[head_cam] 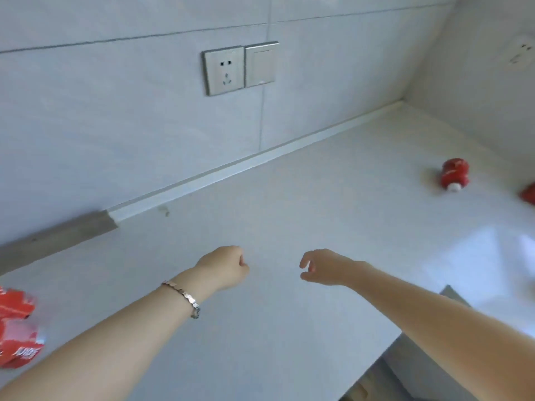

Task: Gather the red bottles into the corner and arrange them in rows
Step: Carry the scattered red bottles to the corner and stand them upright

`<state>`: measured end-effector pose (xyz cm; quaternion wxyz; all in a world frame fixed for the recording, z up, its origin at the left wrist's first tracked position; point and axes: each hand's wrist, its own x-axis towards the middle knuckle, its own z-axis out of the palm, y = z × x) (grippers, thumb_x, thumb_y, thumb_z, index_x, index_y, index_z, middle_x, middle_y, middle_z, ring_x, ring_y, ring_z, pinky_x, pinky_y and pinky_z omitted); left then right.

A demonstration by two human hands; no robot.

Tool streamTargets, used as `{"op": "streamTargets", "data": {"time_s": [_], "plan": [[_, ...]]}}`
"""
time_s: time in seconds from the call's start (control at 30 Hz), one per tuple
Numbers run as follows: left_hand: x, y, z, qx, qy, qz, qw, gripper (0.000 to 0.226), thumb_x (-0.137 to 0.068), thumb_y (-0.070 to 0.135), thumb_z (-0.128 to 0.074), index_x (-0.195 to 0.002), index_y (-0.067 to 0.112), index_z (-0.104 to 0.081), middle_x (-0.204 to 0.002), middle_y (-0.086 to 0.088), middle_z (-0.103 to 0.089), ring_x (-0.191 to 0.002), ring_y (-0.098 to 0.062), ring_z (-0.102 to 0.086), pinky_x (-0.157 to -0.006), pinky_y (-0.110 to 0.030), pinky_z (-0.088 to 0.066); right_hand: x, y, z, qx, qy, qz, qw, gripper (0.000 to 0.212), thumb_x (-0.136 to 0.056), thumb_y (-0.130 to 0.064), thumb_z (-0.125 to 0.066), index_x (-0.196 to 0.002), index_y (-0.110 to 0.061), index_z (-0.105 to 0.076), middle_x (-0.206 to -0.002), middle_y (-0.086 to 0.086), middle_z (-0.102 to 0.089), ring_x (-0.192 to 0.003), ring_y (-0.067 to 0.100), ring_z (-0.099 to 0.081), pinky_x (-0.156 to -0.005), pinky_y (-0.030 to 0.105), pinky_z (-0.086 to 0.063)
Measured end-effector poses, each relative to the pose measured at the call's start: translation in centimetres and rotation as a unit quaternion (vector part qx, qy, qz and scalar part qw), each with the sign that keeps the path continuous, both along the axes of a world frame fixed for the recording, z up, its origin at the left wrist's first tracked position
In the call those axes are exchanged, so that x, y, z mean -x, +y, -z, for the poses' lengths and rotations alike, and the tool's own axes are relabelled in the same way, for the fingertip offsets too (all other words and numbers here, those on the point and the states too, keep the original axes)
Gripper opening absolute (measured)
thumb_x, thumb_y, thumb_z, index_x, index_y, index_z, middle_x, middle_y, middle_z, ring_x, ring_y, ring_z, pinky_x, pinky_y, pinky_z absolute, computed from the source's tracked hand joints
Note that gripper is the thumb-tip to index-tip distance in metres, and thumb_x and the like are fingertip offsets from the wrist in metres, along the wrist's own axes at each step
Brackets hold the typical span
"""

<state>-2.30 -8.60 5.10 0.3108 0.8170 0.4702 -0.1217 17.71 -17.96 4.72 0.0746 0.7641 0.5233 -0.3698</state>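
A small red bottle with a white cap [454,174] lies on the white countertop [289,215] at the far right. Part of a second red bottle [528,193] shows at the right edge of the view. More red-labelled bottles [17,325] are bunched at the left edge, cut off by the frame. My left hand [224,267], a bracelet on its wrist, hovers over the middle of the counter with fingers curled shut and nothing in them. My right hand [321,269] hovers beside it, fingers loosely apart and empty. Both hands are far from every bottle.
Tiled walls meet in a corner [404,99] at the far right. A steel socket [223,70] and switch [261,63] sit on the back wall, another socket [521,55] on the right wall. The counter's front edge [399,340] drops off at lower right.
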Motion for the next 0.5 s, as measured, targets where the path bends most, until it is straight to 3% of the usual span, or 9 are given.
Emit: {"op": "streamTargets", "data": {"time_s": [0.2, 0.3, 0.5], "plan": [[-19.8, -1.8, 0.7, -0.030, 0.031, 0.098, 0.994, 0.007, -0.089, 0.025, -0.046, -0.085, 0.020, -0.048, -0.097, -0.003, -0.057, -0.088, -0.022, -0.052, -0.074, -0.025, -0.037, -19.8, -7.6, -0.8, -0.024, -0.026, 0.115, 0.993, 0.035, -0.092, -0.030, -0.052, -0.123, -0.016, -0.055, -0.125, 0.005, -0.059, -0.116, 0.022, -0.054, -0.087, 0.028, -0.042], [-29.6, -3.7, 1.3, -0.016, 0.029, 0.106, 0.994, 0.010, -0.088, 0.025, -0.047, -0.079, 0.020, -0.048, -0.091, -0.001, -0.056, -0.085, -0.022, -0.053, -0.072, -0.025, -0.037, -29.7, -10.6, -1.2, -0.021, -0.042, 0.133, 0.990, 0.036, -0.093, -0.029, -0.051, -0.126, -0.014, -0.053, -0.129, 0.006, -0.056, -0.120, 0.023, -0.051, -0.096, 0.031, -0.042], [-45.9, -7.0, 1.1, 0.009, 0.031, 0.123, 0.992, 0.010, -0.087, 0.025, -0.045, -0.077, 0.023, -0.045, -0.091, 0.002, -0.056, -0.084, -0.021, -0.053, -0.072, -0.024, -0.037, -46.6, -14.6, -2.3, -0.007, -0.067, 0.187, 0.980, 0.036, -0.092, -0.030, -0.052, -0.125, -0.016, -0.054, -0.126, 0.006, -0.058, -0.117, 0.023, -0.053, -0.094, 0.031, -0.044]]}}
